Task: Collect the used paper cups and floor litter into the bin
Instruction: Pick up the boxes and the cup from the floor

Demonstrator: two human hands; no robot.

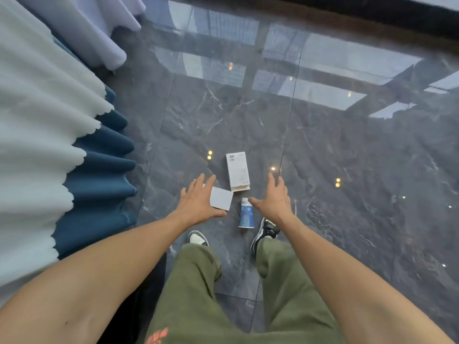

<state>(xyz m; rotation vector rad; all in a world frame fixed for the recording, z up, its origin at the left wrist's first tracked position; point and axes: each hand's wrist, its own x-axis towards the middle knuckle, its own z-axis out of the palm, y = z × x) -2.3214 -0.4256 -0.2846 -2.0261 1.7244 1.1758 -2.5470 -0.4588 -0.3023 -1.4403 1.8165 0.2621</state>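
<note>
Early stage of collection. A paper cup [247,213], a small box [237,171] and a white card [221,198] lie on the floor [347,157]. Left hand [198,203] and right hand [274,198] reach down, each grip released, fingers spread. No bin in view.

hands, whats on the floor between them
In the head view, between the left hand and right hand lie a white card, partly under the left hand, a blue paper cup on its side, and a white box just beyond.
</note>
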